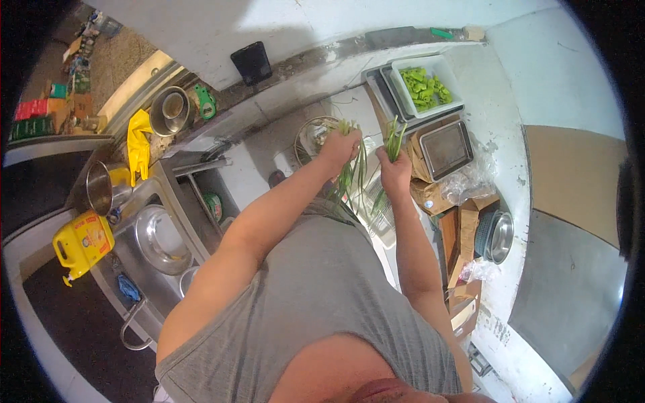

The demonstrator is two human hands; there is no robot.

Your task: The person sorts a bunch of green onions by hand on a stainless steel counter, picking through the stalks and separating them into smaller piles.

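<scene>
My left hand (338, 147) is closed around a bunch of long, thin green stalks (359, 169), which look like scallions or chives. Their pale cut ends show above the fist, and the long leaves hang below. In my right hand (395, 169) is a second, smaller green bunch (394, 138), with its ends pointing up and some leaves trailing beneath. The two hands are a short way apart. A round basket (301, 146) with pale contents stands on the floor beyond my left hand. Under both bunches lies a white wire-grid tray (385, 211), partly covered by leaves.
Green peppers (426, 89) fill part of a white bin (448, 68) at the upper right. A metal tray (446, 151) leans on cardboard near my right hand. At left are a steel sink (174, 196), a yellow jug (83, 244) and yellow gloves (138, 146).
</scene>
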